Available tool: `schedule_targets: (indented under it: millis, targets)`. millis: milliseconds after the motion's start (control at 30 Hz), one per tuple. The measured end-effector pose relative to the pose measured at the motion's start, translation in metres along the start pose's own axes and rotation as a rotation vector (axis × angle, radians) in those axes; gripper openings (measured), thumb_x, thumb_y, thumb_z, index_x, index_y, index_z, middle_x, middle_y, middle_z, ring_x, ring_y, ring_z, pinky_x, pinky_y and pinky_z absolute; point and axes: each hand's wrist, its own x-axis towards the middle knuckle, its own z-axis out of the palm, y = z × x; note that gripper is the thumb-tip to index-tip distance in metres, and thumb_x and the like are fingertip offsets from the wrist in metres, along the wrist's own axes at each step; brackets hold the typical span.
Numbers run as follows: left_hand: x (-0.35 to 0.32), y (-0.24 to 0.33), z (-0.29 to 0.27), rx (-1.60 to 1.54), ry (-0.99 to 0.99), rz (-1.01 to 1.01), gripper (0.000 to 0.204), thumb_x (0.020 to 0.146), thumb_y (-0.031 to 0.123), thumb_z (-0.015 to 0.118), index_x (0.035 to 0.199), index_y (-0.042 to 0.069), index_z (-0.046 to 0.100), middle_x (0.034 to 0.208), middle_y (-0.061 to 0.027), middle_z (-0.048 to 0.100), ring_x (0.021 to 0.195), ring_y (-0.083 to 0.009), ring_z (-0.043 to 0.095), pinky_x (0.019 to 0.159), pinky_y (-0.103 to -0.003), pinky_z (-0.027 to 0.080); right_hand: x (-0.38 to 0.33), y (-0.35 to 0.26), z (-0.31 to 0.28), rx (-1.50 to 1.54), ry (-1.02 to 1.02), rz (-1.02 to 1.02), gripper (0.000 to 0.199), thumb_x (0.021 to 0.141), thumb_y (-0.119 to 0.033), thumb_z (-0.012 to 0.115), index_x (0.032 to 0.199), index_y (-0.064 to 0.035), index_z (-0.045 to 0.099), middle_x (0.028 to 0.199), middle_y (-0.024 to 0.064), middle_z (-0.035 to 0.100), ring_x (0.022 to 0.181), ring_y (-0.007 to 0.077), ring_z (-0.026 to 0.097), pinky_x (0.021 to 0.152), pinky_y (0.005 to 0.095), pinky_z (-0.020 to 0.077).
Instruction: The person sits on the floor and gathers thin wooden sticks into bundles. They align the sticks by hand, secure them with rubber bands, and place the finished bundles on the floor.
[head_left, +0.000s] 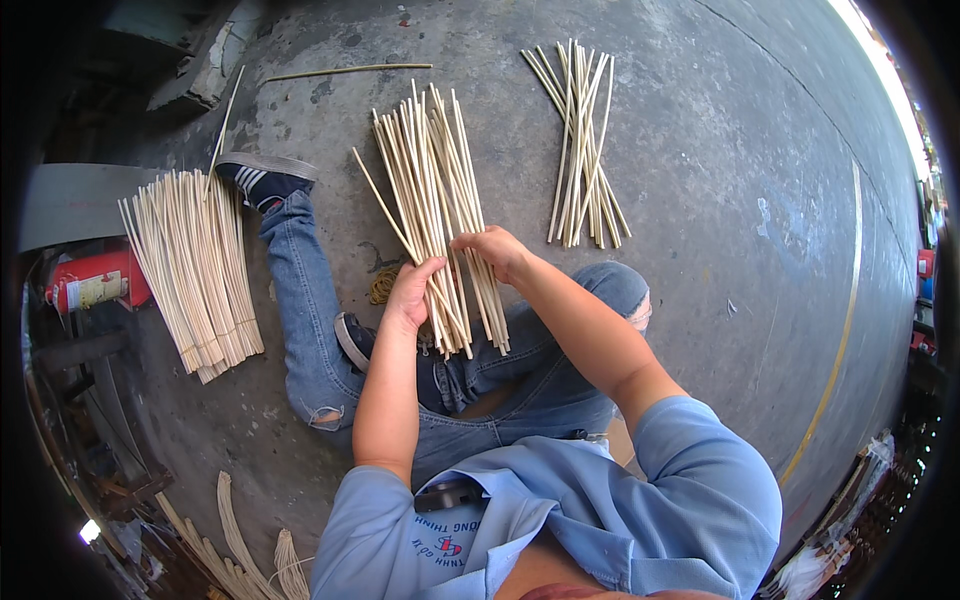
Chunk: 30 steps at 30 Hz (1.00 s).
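Observation:
A loose bundle of thin pale rattan sticks is gripped between my two hands above my crossed legs. My left hand wraps the bundle's left side near its lower end, thumb across the front. On the right side, my right hand closes round part of the same sticks. A narrow gap runs down the bundle between the two hands. One stick slants out to the upper left. The undersides of both hands are hidden by the sticks.
A smaller crossed pile of sticks lies on the concrete floor at right. Left of my leg rests a large tied bundle, beside a red fire extinguisher. A single stick lies far ahead. Rubber bands sit near my foot.

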Motion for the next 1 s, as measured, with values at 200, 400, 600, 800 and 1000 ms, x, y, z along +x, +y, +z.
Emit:
schedule_targets:
  millis: [200, 400, 600, 800, 1000]
  targets:
    - [0.003, 0.0, 0.006, 0.024, -0.003, -0.005, 0.024, 0.094, 0.008, 0.065, 0.116, -0.001, 0.064, 0.095, -0.0104, 0.069, 0.081, -0.0225, 0.071, 0.073, -0.036, 0.062, 0.004, 0.0, -0.008, 0.018, -0.01, 0.017, 0.017, 0.091, -0.012, 0.072, 0.096, 0.0032, 0.067, 0.075, 0.0061, 0.059, 0.057, 0.0153, 0.053, 0.048, 0.0325, 0.0472]
    - [0.001, -0.001, 0.005, 0.04, -0.001, 0.021, 0.023, 0.095, 0.005, 0.064, 0.117, -0.002, 0.065, 0.097, -0.0112, 0.07, 0.083, -0.0232, 0.071, 0.075, -0.036, 0.062, 0.005, 0.002, 0.0, -0.054, -0.092, 0.028, 0.014, 0.088, -0.01, 0.077, 0.089, 0.0006, 0.068, 0.074, 0.0038, 0.058, 0.055, 0.0135, 0.05, 0.047, 0.0309, 0.0444]
    - [0.001, -0.003, 0.012, -0.026, 0.007, 0.003, 0.028, 0.095, 0.005, 0.063, 0.122, -0.003, 0.063, 0.106, -0.0138, 0.071, 0.092, -0.0263, 0.072, 0.082, -0.039, 0.063, 0.003, 0.001, 0.0, -0.019, -0.015, 0.023, 0.015, 0.088, -0.011, 0.074, 0.093, 0.0016, 0.068, 0.075, 0.0074, 0.062, 0.058, 0.017, 0.057, 0.05, 0.0305, 0.0485]
    - [0.001, 0.001, 0.003, 0.011, -0.016, -0.014, 0.028, 0.095, 0.007, 0.064, 0.121, -0.003, 0.063, 0.107, -0.0149, 0.071, 0.094, -0.0263, 0.072, 0.083, -0.041, 0.062, -0.003, -0.002, -0.002, 0.034, -0.046, 0.027, 0.02, 0.09, -0.016, 0.073, 0.092, 0.0024, 0.067, 0.074, 0.0094, 0.062, 0.058, 0.0193, 0.058, 0.052, 0.0344, 0.0498]
    - [-0.002, -0.003, -0.006, 0.03, 0.02, 0.012, 0.023, 0.095, 0.007, 0.065, 0.116, 0.0, 0.065, 0.097, -0.0116, 0.071, 0.087, -0.0227, 0.071, 0.081, -0.038, 0.062, -0.002, -0.004, 0.004, -0.11, -0.068, 0.079, 0.017, 0.088, -0.015, 0.076, 0.085, -0.0002, 0.068, 0.067, 0.0066, 0.057, 0.054, 0.0174, 0.052, 0.05, 0.0343, 0.0435]
